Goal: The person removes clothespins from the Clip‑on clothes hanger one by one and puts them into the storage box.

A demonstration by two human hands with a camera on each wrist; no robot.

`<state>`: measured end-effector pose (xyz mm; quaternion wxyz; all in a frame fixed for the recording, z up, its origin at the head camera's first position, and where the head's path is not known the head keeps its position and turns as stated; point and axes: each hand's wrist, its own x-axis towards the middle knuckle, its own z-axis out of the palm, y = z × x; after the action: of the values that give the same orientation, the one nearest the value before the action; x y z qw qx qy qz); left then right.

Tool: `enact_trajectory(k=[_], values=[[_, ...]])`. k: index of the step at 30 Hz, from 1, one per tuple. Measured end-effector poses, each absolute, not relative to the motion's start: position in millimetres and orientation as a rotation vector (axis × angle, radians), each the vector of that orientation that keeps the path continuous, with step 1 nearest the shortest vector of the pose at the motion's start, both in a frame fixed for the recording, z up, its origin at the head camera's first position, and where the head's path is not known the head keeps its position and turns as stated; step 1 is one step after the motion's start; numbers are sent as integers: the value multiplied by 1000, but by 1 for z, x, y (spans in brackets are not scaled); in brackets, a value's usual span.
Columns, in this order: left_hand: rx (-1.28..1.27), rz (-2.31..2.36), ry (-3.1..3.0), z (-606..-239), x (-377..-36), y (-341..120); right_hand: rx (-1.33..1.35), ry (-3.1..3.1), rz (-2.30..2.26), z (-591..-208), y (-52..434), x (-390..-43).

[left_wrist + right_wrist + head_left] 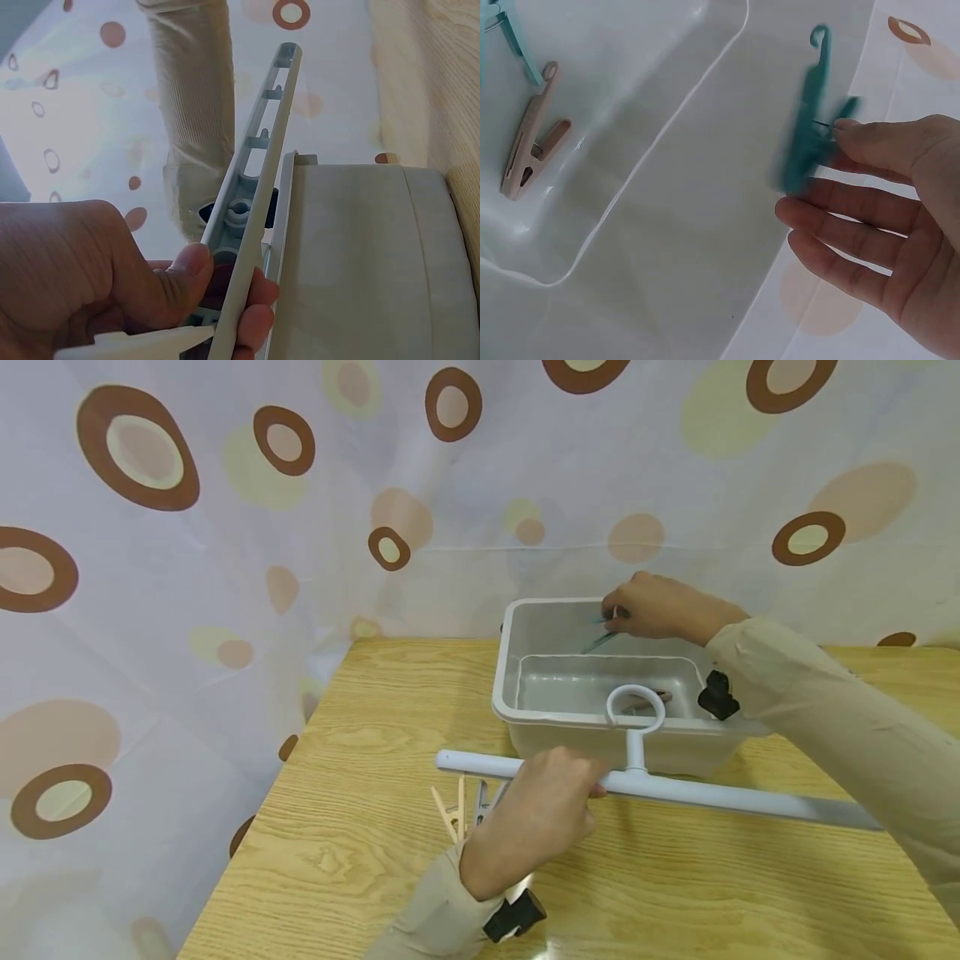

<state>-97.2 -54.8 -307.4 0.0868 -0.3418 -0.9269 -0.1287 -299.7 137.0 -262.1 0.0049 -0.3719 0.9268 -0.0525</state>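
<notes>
Right hand [663, 608]: thumb and forefinger closed in a pinch on a hooked teal clothespin [802, 142], held over the bin [555, 720]; its outline is blurred. Left hand [536, 818]: thumb and fingers curled round a pale bar [697, 789] before the bin; the gripped section is hidden, the far end passes behind the right sleeve [832, 718]. A ring [636, 690] on the bar partly screens the bin's contents. Inside lies a pinkish-brown clothespin [526, 146]; a second teal clothespin [514, 41] is cut off by the frame. Cream clothespin [450, 817] and grey clothespin [482, 806], partly hidden by the left arm; support cannot be determined. Count: at least five clothespins, one bar, one bin.
</notes>
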Motion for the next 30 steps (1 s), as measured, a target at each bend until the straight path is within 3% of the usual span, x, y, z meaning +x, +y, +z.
enact_trajectory(k=[17, 30], values=[[-1032, -450, -2751, -309, -98, -53, -1258, 2932, -251, -240, 143, -276], [-1025, -484, -2772, -307, -100, -53, -1210, 3038, -447, -212, 161, -224]])
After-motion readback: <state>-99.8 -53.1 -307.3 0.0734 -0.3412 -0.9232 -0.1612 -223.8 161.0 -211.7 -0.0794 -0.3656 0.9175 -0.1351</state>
